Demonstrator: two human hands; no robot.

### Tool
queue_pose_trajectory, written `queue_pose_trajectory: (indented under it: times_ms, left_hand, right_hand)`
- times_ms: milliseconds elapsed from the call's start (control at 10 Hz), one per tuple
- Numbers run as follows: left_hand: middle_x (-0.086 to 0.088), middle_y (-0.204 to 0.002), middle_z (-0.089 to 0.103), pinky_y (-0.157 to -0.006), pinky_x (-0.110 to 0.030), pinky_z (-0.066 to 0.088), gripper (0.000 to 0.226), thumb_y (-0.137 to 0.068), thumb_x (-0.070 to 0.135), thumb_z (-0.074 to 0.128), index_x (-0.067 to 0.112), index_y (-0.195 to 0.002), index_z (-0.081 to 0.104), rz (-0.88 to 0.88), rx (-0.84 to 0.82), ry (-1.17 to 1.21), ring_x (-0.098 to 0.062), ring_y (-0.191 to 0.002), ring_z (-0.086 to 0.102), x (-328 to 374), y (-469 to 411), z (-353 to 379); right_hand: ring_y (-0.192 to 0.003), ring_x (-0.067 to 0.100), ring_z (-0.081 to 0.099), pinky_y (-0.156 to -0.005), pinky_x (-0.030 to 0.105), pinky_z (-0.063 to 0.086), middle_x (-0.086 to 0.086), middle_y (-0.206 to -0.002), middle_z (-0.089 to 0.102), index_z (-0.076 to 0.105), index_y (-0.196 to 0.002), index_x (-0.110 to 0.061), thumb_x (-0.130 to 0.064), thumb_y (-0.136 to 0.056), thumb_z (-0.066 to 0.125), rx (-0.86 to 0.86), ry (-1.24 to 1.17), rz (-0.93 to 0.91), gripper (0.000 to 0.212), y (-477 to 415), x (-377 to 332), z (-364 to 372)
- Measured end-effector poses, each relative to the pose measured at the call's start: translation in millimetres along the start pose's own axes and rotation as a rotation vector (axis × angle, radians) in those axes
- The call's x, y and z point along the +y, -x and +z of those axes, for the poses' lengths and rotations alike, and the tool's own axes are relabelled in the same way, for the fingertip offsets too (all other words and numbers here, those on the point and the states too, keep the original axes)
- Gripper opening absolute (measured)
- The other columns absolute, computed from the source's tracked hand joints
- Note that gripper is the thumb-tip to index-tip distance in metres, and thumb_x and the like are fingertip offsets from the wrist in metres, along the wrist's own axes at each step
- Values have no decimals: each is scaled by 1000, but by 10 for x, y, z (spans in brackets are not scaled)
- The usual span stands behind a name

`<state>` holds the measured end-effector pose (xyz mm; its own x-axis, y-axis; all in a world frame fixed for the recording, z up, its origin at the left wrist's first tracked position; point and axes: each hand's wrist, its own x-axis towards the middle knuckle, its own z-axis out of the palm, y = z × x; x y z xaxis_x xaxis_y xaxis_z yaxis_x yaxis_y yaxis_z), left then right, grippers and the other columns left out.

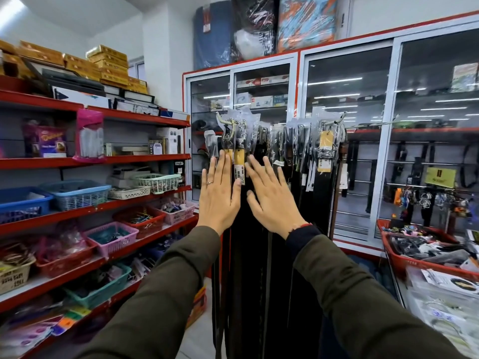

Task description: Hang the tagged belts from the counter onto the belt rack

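Observation:
The belt rack (334,122) stands in the middle, its hooks loaded with several dark belts (259,255) hanging straight down, buckles wrapped in clear plastic. Yellow price tags (239,164) hang from the belts at the left hook, and another yellow tag (325,141) hangs further right. My left hand (220,193) is flat against the hanging belts, fingers spread, just left of the yellow tags. My right hand (269,195) lies flat on the belts to the right of those tags, fingers apart. Neither hand holds anything. The counter is not clearly in view.
Red shelves (96,211) with baskets of small goods run along the left. A glass-fronted cabinet (347,141) stands behind the rack. At the right, a red tray (414,265) holds mixed items, and packaged goods lie below it.

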<state>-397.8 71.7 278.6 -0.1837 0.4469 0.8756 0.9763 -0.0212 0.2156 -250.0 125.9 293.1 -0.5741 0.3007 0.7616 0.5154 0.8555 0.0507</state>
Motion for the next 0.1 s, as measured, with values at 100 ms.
queue_pose_trajectory:
  times_ms: [100]
  left_hand:
    - [-2,-172,-1,-128,-46,2,66,-106,38,28,14,-162,5,13,66,-77,-19,-158,-4,140,47,0]
  right_hand:
    - [-159,18,-5,-128,52,6,-4,-172,6,17,-161,-23,-31,-101,38,154,-13,-16,63,163,66,-361]
